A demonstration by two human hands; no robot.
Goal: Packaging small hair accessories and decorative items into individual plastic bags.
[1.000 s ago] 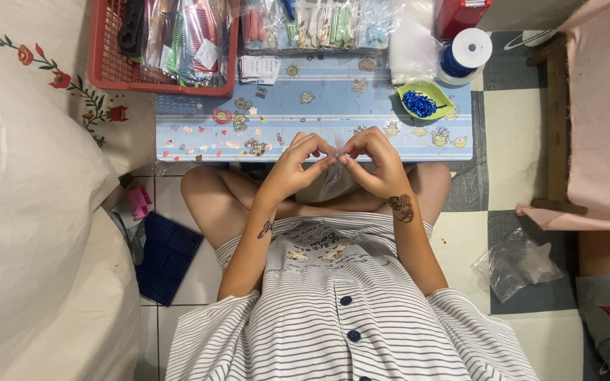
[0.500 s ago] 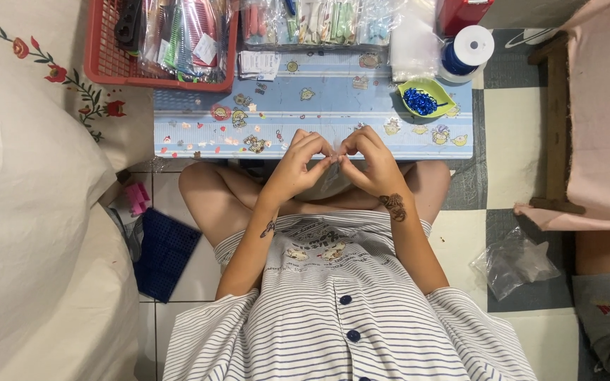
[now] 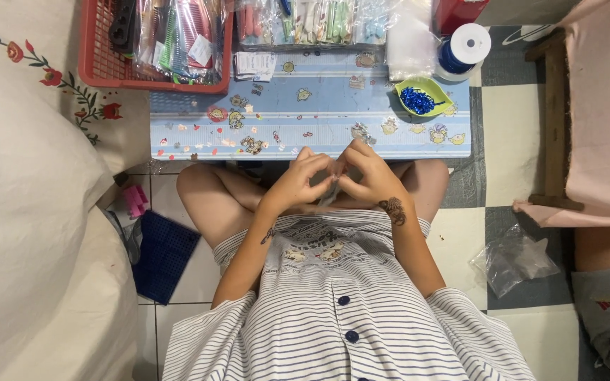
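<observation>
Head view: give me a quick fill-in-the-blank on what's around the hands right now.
1. The left hand and right hand meet fingertip to fingertip at the near edge of the low ____ table.
2. The small green dish holds ____ beads.
3. The mesh basket at the table's far left is ____.
4. The crumpled clear plastic bag lies on the ____ floor.

Missing words: blue; blue; red; checkered

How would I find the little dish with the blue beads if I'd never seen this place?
Start at the low blue table in front of the seated person. Go to its far right corner, beside the white spool of blue thread. There sits the leaf-shaped green dish, the only dish on the table, piled with shiny dark-blue beads.
</observation>
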